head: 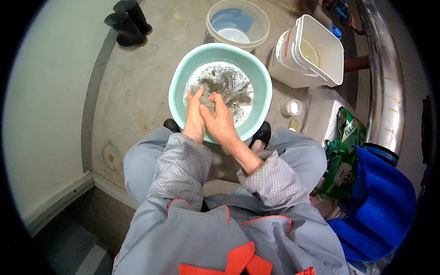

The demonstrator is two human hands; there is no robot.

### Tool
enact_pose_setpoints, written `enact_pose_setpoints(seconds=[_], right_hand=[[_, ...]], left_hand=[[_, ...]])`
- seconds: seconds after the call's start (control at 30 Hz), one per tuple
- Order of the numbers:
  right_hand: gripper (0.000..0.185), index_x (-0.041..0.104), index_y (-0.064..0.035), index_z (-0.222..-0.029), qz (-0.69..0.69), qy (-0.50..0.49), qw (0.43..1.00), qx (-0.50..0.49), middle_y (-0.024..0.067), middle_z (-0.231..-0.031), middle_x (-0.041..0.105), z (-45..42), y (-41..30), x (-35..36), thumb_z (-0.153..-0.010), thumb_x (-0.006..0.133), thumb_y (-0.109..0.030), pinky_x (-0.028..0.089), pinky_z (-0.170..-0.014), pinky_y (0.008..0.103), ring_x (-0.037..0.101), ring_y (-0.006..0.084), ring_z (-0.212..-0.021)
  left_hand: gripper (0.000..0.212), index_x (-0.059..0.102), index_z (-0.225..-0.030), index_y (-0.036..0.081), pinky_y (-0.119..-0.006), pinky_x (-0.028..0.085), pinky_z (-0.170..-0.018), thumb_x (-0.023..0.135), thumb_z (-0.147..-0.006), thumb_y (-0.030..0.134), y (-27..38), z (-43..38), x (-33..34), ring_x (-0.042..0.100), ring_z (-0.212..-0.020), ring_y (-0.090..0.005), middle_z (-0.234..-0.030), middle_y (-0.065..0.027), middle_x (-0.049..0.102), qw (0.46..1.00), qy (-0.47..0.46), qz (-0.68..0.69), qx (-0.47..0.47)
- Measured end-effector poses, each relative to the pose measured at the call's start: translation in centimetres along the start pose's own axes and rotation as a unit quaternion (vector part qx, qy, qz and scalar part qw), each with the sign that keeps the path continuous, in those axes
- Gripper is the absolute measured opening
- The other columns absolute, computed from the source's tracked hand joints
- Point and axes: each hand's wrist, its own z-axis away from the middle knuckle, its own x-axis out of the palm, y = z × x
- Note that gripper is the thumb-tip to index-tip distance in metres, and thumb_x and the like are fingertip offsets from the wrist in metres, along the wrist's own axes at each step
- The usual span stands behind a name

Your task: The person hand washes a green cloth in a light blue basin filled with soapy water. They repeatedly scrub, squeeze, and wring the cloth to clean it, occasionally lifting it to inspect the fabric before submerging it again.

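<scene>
A mint-green plastic basin (pixel 176 77) stands on the floor between my feet, with foamy, murky water (pixel 240 115) inside. Over its near side, my left hand (pixel 195 113) and my right hand (pixel 221 118) are pressed close together. Between them they hold a wet grey-green cloth (pixel 207 98), bunched at the fingers. The rest of the dark fabric (pixel 232 86) spreads through the suds towards the far side. My right thumb lies near the left palm. Parts of the cloth are hidden by my fingers and the foam.
Beyond the basin is a round white bucket (pixel 237 36). To its right stand nested square white buckets (pixel 292 65), with a small white-topped jar (pixel 291 107) nearer me. Black rubber boots (pixel 129 25) stand far left. At right are a metal pipe (pixel 386 79), a green bag (pixel 343 165) and blue material (pixel 374 209).
</scene>
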Motion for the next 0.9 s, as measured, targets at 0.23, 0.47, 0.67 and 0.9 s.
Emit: enact_pose_setpoints(seconds=[0.23,0.47,0.67,0.9], right_hand=[[0.028,0.051,0.0003,-0.09,0.124,0.042,0.991,-0.009,0.0225,-0.066,0.06,-4.1,2.5,-1.9,-0.094,0.053,-0.027,0.046,-0.057,0.0451,0.062,0.0374,-0.061],[0.028,0.048,-0.0017,-0.085,0.079,0.011,0.997,-0.017,0.0225,-0.068,0.06,-1.9,0.4,-0.3,-0.094,0.051,-0.029,0.046,-0.059,0.0479,0.062,0.0387,-0.064],[0.022,0.05,-0.0043,-0.094,0.217,0.038,0.975,-0.029,0.0208,-0.09,0.06,-5.8,4.5,-3.9,-0.094,0.052,-0.026,0.048,-0.068,0.0497,0.061,0.0394,-0.077],[0.044,0.05,-0.013,-0.129,0.307,0.077,0.947,-0.062,0.019,-0.123,0.042,-5.2,6.6,-5.4,-0.087,0.06,-0.022,0.047,-0.083,0.0494,0.049,0.0396,-0.107]], left_hand=[[0.031,0.054,-0.111,0.005,-0.033,0.052,-0.076,0.045,-0.099,0.033,-4.1,-2.3,1.6,0.059,-0.091,-0.0189,-0.101,-0.0053,0.057,0.993,-0.105,0.055,-0.029],[0.033,0.056,-0.111,0.002,-0.033,0.052,-0.076,0.044,-0.099,0.03,-1.7,-2.2,-1.5,0.062,-0.091,-0.0196,-0.1,-0.0078,0.061,0.987,-0.126,0.068,-0.071],[0.031,0.051,-0.117,0.001,-0.036,0.051,-0.08,0.045,-0.098,0.025,-2.0,0.9,4.0,0.061,-0.097,-0.0204,-0.11,-0.0107,0.058,0.999,-0.005,0.038,0.007],[0.061,0.011,-0.148,0.027,-0.055,0.039,-0.097,0.039,-0.096,0.014,0.1,2.2,2.6,0.031,-0.133,-0.0339,-0.151,-0.0142,0.016,0.991,0.053,-0.108,0.051]])
